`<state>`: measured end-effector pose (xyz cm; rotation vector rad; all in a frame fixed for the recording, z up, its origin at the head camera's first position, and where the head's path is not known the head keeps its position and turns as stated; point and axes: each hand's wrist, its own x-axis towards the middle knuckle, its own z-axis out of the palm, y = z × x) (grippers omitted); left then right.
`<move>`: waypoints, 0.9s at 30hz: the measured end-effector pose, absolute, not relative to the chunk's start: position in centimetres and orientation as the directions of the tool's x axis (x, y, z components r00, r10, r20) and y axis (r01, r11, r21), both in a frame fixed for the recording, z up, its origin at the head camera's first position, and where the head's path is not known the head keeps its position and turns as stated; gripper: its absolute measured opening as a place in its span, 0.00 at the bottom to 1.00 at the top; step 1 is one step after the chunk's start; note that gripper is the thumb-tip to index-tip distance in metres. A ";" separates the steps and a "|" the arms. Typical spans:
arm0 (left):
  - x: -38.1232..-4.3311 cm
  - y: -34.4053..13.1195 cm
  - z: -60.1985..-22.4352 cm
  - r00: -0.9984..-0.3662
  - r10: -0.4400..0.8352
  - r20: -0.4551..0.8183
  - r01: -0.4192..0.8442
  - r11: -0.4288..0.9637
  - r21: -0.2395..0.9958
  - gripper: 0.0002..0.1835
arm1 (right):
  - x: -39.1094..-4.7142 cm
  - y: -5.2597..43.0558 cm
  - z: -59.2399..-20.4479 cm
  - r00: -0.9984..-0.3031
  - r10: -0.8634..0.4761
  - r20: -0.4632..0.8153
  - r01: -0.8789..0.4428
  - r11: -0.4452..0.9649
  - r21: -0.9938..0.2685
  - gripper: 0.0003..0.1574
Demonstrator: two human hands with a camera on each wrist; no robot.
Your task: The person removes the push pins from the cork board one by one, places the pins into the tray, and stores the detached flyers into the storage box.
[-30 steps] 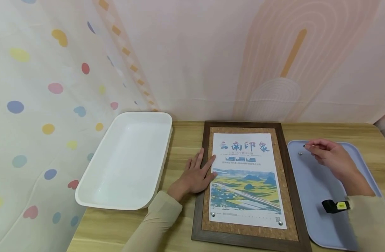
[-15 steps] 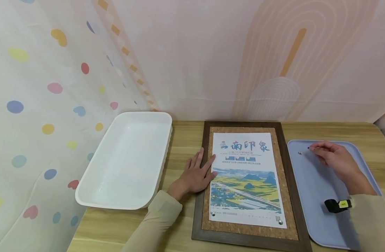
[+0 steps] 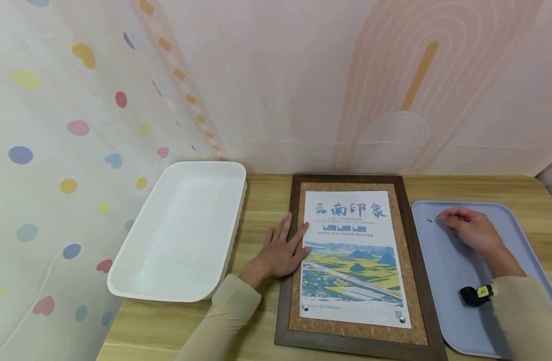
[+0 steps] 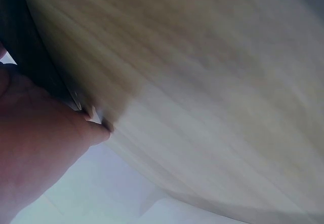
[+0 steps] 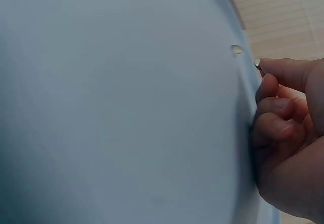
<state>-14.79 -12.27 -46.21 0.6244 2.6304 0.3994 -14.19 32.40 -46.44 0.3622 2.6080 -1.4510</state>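
Note:
My left hand (image 3: 279, 254) lies with its fingers spread over the left edge of the dark-framed cork board (image 3: 419, 281), thumb and a fingertip touching the poster (image 3: 348, 276). Two silver thumbtacks sit at the poster's lower corners, the left tack (image 3: 305, 308) and the right tack (image 3: 402, 319). Over the light blue tray (image 3: 452, 301), my right hand (image 3: 472, 231) pinches a small silver thumbtack (image 5: 257, 64) between thumb and index finger, the other fingers curled. Another thumbtack (image 3: 430, 219) rests on the tray, just left of those fingertips.
To the left stands a deep white tray (image 3: 181, 240) on the wooden table (image 3: 262, 195). A patterned cloth (image 3: 276, 90) hangs behind the table and along its left side. The board lies between the two trays.
Holding its thumbtack, my right hand first shifted slightly right, then came back left and a little lower, close to the tack on the tray. The left hand stayed in place.

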 end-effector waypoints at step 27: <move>-14.9 -12.3 -46.1 -0.822 0.477 -0.312 0.368 0.862 0.348 0.35 | -14.7 32.1 -46.9 -0.954 0.163 -0.251 0.299 0.549 -0.780 0.25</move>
